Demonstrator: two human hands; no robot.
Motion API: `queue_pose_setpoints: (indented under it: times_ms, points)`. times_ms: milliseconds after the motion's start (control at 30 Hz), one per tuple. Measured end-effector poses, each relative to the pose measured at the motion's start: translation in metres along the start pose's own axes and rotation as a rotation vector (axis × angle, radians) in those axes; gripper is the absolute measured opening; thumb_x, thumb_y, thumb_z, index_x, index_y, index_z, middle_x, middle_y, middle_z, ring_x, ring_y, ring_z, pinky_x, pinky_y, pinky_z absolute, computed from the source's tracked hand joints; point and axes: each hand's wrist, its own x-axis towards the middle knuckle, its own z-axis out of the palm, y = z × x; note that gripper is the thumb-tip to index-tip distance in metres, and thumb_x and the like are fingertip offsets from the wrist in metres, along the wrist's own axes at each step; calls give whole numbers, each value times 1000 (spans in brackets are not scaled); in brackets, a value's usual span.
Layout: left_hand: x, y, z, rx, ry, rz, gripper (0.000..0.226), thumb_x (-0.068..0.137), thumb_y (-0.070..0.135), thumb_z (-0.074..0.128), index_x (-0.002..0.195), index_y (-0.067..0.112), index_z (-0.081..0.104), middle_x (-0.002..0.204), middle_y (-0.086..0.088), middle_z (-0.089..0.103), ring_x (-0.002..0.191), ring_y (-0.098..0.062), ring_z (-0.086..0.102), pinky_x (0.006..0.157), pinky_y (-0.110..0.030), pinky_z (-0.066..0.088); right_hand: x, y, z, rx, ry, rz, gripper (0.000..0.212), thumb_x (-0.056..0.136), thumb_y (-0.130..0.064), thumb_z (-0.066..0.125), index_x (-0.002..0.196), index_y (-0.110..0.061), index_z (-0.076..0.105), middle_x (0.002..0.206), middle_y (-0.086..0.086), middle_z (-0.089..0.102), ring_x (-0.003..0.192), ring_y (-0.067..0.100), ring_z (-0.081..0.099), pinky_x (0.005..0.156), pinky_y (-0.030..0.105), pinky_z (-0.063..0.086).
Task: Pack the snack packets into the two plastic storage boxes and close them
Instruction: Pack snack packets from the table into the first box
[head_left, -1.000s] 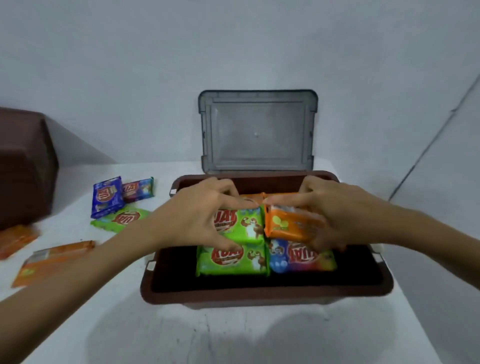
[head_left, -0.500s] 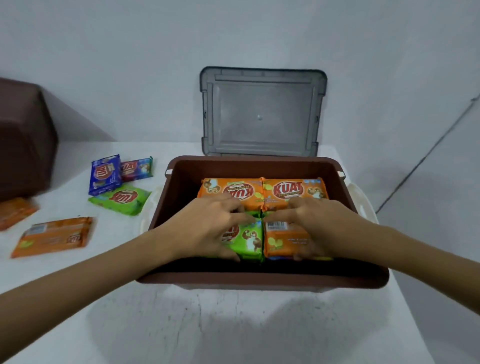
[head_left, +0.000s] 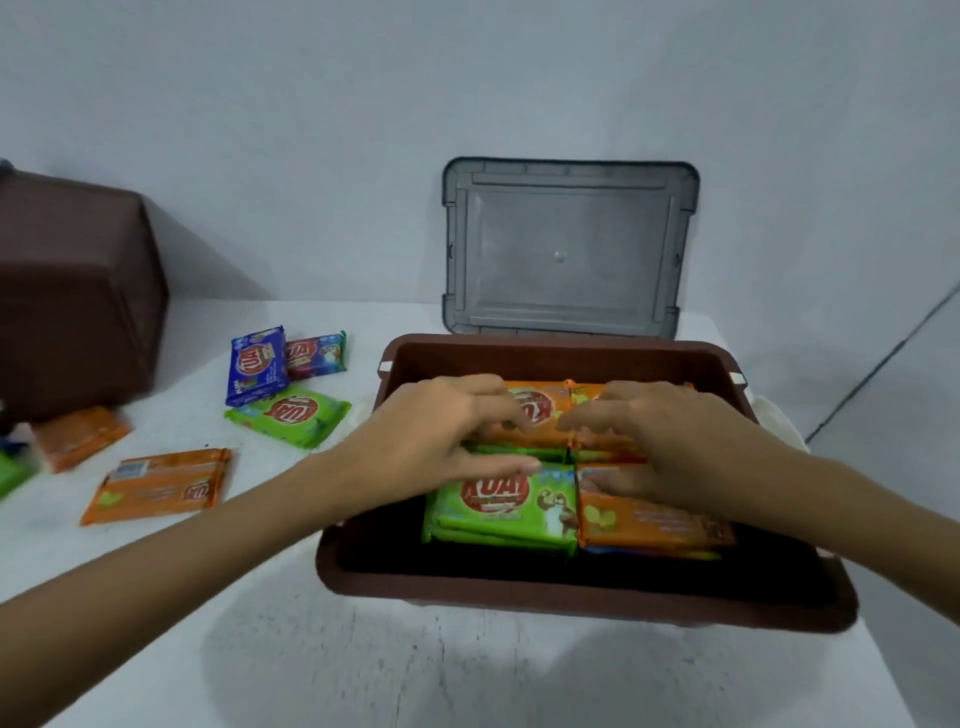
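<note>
An open brown storage box (head_left: 571, 597) stands in front of me, its grey lid (head_left: 566, 249) leaning upright against the wall behind it. Inside lie stacked snack packets: a green packet (head_left: 498, 504) front left, an orange packet (head_left: 654, 519) front right, and orange packets (head_left: 545, 410) in the back row. My left hand (head_left: 441, 441) and my right hand (head_left: 670, 441) are both inside the box, each with curled fingers and thumb gripping a back-row orange packet. The back right packet is mostly hidden by my right hand.
Loose on the white table to the left lie a blue packet (head_left: 257, 366), a maroon packet (head_left: 317, 353), a green packet (head_left: 291, 415) and two orange packets (head_left: 161, 486) (head_left: 83, 436). A second brown box (head_left: 72, 296) stands at far left. The table's edge runs close on the right.
Both hands set the green and orange packets down in the box's front row, then shifted back onto the back-row orange packets. My view tilted down and closer.
</note>
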Motion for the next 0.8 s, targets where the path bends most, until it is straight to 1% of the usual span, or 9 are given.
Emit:
queue_pose_setpoints:
  times_ms: [100,167,233,367,500,567,633,733,800]
  points:
    - [-9,-23,-29,-51,171,-111,37,81,54,48,99,28,68,93,13,62,77,0,59,64,-27,54,27,-8,-13,87,117,-15,54,84,-44,57,134,-46,36,108,-13,46,101,9,48,76,24,36]
    - [-21,-50,-45,-88,264,-218,28,81,48,52,94,29,68,89,12,64,74,-1,61,61,-19,52,50,-18,-19,147,191,-54,54,84,-39,59,133,-44,38,108,-9,50,102,11,49,78,27,37]
    - [-40,-79,-58,-101,320,-332,31,77,51,51,93,30,68,89,10,66,73,-1,62,62,-14,47,75,-31,-24,166,230,-103,52,86,-37,58,135,-40,39,111,-5,52,110,14,49,81,29,40]
    - [-98,-137,-67,-54,325,-553,32,79,44,57,94,20,70,92,0,68,78,-13,65,66,-31,54,129,-60,-25,202,241,-186,50,87,-35,58,134,-40,41,116,-1,55,112,15,50,89,35,45]
    - [-166,-179,-46,-126,338,-786,10,80,30,70,89,28,66,89,2,67,81,-9,64,70,-29,53,195,-97,-10,227,116,-282,54,86,-31,60,136,-35,41,116,6,55,110,20,52,90,33,43]
    - [-193,-189,-30,-187,311,-899,22,74,36,75,91,34,63,95,5,66,90,-9,61,73,-21,46,228,-118,10,191,4,-333,64,85,-32,61,142,-32,32,119,13,55,112,27,51,90,32,41]
    - [-213,-194,-19,-226,249,-946,35,72,40,75,104,30,64,109,6,64,104,-10,58,78,-15,40,253,-137,34,121,-165,-337,78,86,-37,60,148,-28,14,133,19,48,123,31,43,98,34,39]
    - [-227,-195,-11,-268,155,-897,68,60,55,74,118,21,62,118,5,61,107,-8,54,84,-11,37,272,-157,62,20,-363,-231,97,86,-45,57,148,-20,-13,154,20,16,138,35,28,111,40,30]
    - [-226,-193,-7,-267,102,-867,68,62,39,82,123,19,58,122,3,58,107,-7,50,85,-11,36,277,-162,68,-22,-382,-196,106,84,-48,60,145,-18,-22,155,20,11,138,37,28,112,41,29]
